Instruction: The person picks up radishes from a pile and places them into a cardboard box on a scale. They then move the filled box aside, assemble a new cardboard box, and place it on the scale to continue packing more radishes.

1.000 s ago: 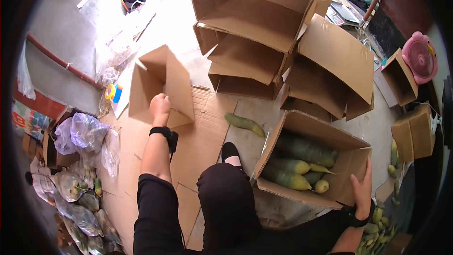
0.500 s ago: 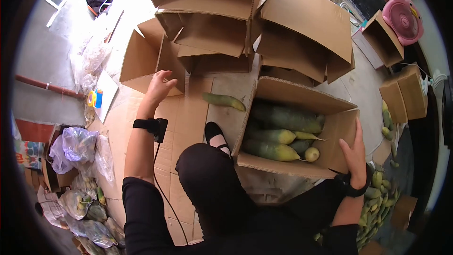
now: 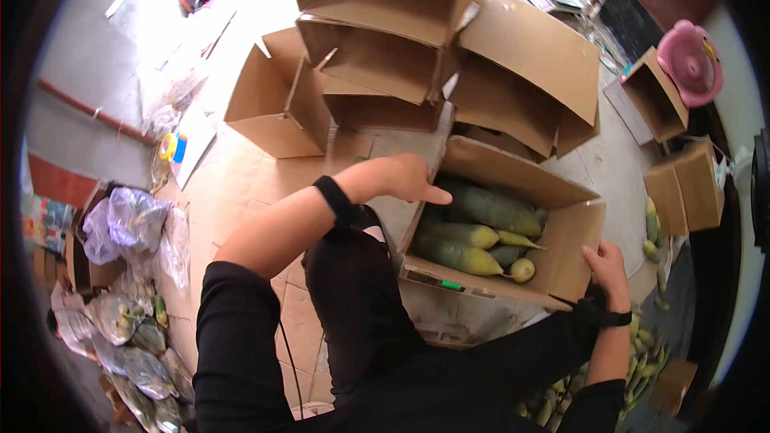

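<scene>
A cardboard box (image 3: 579,261) stands tilted before me, holding several green radishes (image 3: 469,255) with pale yellow-green tips. My left hand (image 3: 403,179) is at its left rim, thumb reaching over the edge inside; the other fingers are curled and partly hidden, apparently round the wall. On the opposite side, my right hand (image 3: 609,274) grips the right wall, thumb at the rim and fingers outside. Bands circle both wrists. My left forearm and hand cover most of the floor spot beside the box.
Open cardboard boxes (image 3: 377,56) are stacked ahead, with another box (image 3: 277,100) at their left and more (image 3: 529,52) at right. Flattened cardboard (image 3: 241,184) covers the floor. Bagged vegetables (image 3: 128,321) lie left, a radish pile (image 3: 642,361) right. A tape roll (image 3: 172,147) sits left.
My left hand has swung right from beside the left box to the radish box's rim. My right hand has closed round the right wall. The loose radish on the floor is now mostly hidden.
</scene>
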Demonstrator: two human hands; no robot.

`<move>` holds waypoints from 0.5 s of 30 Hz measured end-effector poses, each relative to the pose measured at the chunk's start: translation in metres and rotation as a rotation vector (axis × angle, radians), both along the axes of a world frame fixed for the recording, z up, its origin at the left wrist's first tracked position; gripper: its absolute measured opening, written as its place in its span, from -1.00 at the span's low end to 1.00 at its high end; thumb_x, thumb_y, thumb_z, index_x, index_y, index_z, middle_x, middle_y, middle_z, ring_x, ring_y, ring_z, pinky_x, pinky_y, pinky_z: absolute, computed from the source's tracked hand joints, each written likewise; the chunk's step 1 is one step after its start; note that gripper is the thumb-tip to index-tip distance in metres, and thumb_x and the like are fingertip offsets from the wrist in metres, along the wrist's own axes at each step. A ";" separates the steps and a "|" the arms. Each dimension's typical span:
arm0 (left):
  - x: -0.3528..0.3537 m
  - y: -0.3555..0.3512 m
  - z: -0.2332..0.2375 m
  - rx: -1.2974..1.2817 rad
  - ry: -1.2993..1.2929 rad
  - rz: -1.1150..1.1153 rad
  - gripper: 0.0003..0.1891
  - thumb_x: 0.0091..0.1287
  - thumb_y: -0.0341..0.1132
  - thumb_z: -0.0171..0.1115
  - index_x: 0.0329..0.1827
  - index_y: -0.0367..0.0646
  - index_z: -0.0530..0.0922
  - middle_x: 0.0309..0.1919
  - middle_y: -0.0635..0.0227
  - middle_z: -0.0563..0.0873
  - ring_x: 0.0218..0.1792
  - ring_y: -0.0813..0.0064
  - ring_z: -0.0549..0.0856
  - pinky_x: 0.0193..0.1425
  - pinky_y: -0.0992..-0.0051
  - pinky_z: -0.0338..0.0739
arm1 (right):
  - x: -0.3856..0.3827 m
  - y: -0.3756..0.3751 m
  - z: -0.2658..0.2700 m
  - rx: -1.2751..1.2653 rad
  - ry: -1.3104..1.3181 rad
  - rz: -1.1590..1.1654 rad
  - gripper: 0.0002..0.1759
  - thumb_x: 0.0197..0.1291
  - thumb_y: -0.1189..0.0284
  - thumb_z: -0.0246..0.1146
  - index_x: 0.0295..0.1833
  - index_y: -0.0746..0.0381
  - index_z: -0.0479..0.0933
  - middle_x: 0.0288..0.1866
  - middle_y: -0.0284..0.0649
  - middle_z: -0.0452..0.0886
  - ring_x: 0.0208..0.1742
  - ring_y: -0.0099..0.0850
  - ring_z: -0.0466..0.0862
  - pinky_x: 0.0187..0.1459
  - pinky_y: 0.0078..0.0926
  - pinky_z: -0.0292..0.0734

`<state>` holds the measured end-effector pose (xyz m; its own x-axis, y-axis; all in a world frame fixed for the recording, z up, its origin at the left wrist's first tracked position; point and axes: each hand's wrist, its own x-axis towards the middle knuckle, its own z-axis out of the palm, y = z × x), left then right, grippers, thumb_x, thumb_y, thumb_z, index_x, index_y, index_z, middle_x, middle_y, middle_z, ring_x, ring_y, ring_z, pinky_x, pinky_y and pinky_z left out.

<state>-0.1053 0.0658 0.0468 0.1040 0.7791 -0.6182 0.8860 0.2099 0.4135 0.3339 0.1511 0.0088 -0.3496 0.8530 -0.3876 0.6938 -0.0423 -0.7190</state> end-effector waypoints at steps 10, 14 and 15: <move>0.001 -0.016 -0.026 0.110 0.090 0.147 -0.70 0.08 -0.26 0.08 -0.31 -0.28 0.69 -0.21 -0.01 0.70 -0.09 0.05 0.67 0.03 0.23 0.52 | -0.025 0.002 0.003 0.170 -0.291 0.019 -0.68 0.00 0.32 0.17 -0.40 0.43 0.58 -0.66 -0.16 0.54 -0.54 -0.49 0.57 -0.48 -0.42 0.40; -0.012 -0.018 -0.022 0.161 0.058 0.152 -0.70 0.05 -0.29 0.08 -0.30 -0.29 0.68 -0.20 -0.04 0.69 -0.08 0.03 0.66 0.03 0.21 0.53 | -0.050 0.001 0.029 0.187 -0.236 0.042 -0.71 0.00 0.37 0.15 -0.42 0.44 0.57 -0.65 -0.27 0.53 -0.56 -0.53 0.52 -0.50 -0.48 0.36; -0.017 -0.018 -0.023 0.162 0.060 0.163 -0.70 0.05 -0.29 0.08 -0.30 -0.29 0.68 -0.20 -0.04 0.69 -0.08 0.03 0.66 0.03 0.21 0.53 | -0.049 0.005 0.029 0.153 -0.163 0.029 -0.71 0.00 0.38 0.15 -0.42 0.45 0.58 -0.63 -0.26 0.56 -0.55 -0.52 0.54 -0.47 -0.47 0.39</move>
